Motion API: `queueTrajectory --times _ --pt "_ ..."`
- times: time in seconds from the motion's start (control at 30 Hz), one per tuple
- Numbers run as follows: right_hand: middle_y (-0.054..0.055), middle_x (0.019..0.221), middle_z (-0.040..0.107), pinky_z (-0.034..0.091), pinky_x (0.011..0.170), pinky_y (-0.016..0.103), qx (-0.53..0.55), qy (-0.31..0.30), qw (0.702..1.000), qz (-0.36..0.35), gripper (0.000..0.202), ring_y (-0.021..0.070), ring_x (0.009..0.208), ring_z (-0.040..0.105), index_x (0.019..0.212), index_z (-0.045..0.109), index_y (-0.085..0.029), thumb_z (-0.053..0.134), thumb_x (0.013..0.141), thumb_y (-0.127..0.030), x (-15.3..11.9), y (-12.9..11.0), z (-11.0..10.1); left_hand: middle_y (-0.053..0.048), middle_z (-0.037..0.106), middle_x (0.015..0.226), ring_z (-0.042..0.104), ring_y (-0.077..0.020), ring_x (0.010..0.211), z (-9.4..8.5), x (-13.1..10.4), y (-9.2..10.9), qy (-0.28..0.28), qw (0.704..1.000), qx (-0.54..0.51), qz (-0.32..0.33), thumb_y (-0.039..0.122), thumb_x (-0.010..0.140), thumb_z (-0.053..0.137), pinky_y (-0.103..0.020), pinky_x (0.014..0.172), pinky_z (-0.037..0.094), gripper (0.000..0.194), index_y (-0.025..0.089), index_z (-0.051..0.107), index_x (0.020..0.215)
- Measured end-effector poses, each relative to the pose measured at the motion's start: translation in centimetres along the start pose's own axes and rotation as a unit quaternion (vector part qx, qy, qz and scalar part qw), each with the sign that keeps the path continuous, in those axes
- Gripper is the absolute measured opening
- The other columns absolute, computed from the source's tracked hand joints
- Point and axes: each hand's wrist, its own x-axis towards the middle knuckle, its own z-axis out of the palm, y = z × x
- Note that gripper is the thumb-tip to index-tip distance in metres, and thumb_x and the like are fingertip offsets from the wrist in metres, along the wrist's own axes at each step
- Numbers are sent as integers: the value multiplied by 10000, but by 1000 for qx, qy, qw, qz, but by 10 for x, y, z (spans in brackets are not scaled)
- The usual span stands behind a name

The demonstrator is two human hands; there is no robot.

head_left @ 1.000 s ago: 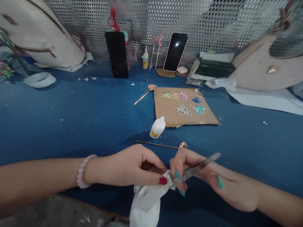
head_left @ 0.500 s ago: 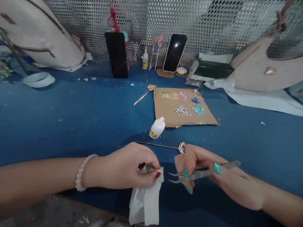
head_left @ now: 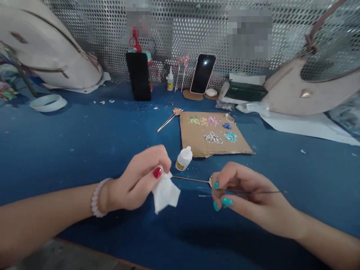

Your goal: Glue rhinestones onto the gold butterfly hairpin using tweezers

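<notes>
Pinched in my left hand (head_left: 140, 180) is a crumpled white tissue (head_left: 165, 193), its loose part hanging below the fingers. My right hand (head_left: 247, 198) holds thin metal tweezers (head_left: 204, 195), whose tips point left and look blurred. Behind my hands lies a metal hairpin (head_left: 191, 179); its ornate head is partly hidden by my right fingers. A white glue bottle (head_left: 184, 159) with a yellow label stands just behind the hairpin. Farther back, a cardboard sheet (head_left: 194, 144) bears small piles of coloured bits. A second hairpin (head_left: 168, 120) touches the sheet's left corner.
Two phones (head_left: 139, 77) (head_left: 203, 74) lean upright at the back, near a small glue bottle (head_left: 170, 80). A tape roll (head_left: 48, 103) lies at the left. Pale bags (head_left: 56, 48) (head_left: 312, 90) stand at both sides before a perforated metal panel (head_left: 191, 33).
My left hand has moved up and left with the tissue, which now hangs shorter and more bunched. My right hand has shifted slightly up, tweezers still held. The view has tilted slightly.
</notes>
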Motion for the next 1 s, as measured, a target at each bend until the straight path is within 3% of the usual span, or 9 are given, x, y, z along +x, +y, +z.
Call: queueTrajectory --times 0.1,0.17,0.27,0.4,0.5,0.63,0.77,1.0 --pt "-7 726 590 478 593 217 -14 55 998 -20 35 98 647 568 862 574 -230 603 853 -211 4 1 -2 28 388 645 378 -108 567 0 8 -11 32 998 55 -29 223 892 453 -242 524 334 286 189 351 628" --pt "3 732 593 482 569 214 -37 88 995 -36 30 104 648 573 834 619 -222 645 819 -221 6 2 -4 26 421 687 418 -109 610 2 13 -18 41 994 93 -47 222 830 583 -237 556 361 284 187 379 636" --pt "26 812 610 508 565 232 -56 128 989 -50 39 109 644 587 802 647 -211 677 787 -231 9 2 -6 -20 560 917 546 -157 843 7 17 -24 35 989 127 -70 255 776 671 -280 738 450 202 187 514 885" --pt "59 929 652 544 573 262 0 128 992 -23 46 113 647 616 825 644 -198 665 798 -230 12 5 -5 -49 577 1231 559 -199 1107 10 18 -25 -60 982 156 -93 322 858 601 -311 896 470 433 231 458 1256" --pt "48 871 678 542 569 245 17 125 992 -15 46 105 629 622 820 640 -193 670 795 -217 12 4 -4 -57 600 1227 586 -193 1095 10 17 -24 -128 974 170 -77 311 915 513 -290 875 497 396 216 447 1294" --pt "29 815 693 539 581 216 2 146 989 -34 52 100 636 636 793 637 -200 687 778 -196 10 -1 0 -65 618 1167 594 -174 1053 12 13 -22 -133 978 156 -31 283 922 503 -271 895 485 301 185 516 1207" --pt "22 791 694 541 606 208 -31 155 985 -68 58 116 700 658 791 641 -214 685 777 -179 7 -7 4 -74 588 1166 584 -162 1027 12 9 -21 -154 977 144 5 224 928 486 -245 834 497 315 195 474 1242" --pt "27 745 659 554 577 244 -91 176 978 -64 92 137 657 659 822 532 -208 620 829 -231 8 -2 1 -64 550 1139 574 -164 983 11 8 -17 -164 979 108 -52 210 880 522 -258 812 482 324 198 493 1203"
